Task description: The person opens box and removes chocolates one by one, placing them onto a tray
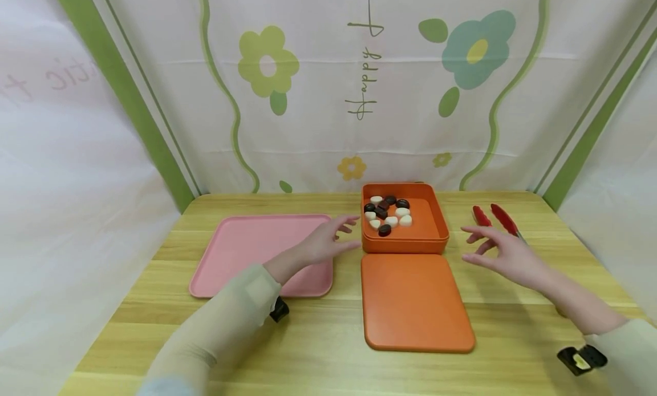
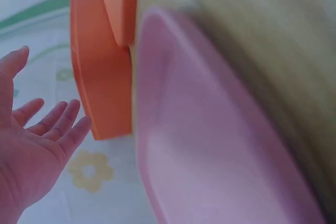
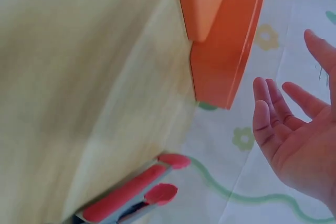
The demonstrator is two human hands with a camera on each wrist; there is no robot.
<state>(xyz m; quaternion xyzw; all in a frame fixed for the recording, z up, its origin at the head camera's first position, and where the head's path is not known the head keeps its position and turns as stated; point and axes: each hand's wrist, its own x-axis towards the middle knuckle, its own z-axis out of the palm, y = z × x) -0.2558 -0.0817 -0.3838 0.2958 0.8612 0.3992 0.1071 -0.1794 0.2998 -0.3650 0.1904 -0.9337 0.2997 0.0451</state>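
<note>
An orange box [image 1: 428, 216] stands at the back of the table, holding several white and dark brown chocolate-like pieces [image 1: 391, 220] toward its left side. My left hand [image 1: 328, 240] hovers at the box's left side, fingers extended toward it and holding nothing. On the other side, my right hand [image 1: 505, 253] is raised between the box and the red-tipped tongs [image 1: 503, 218], its fingers loosely bent around air. In the left wrist view the left palm [image 2: 31, 156] is bare, fingertips close to the box wall [image 2: 107, 72]. The right wrist view shows the right palm [image 3: 310, 150] bare too.
A pink tray [image 1: 246, 242] lies to the left, partly under my left forearm in the head view. An orange lid [image 1: 416, 304] lies flat in front of the box. Behind the table hangs a flower-patterned curtain [image 1: 318, 128].
</note>
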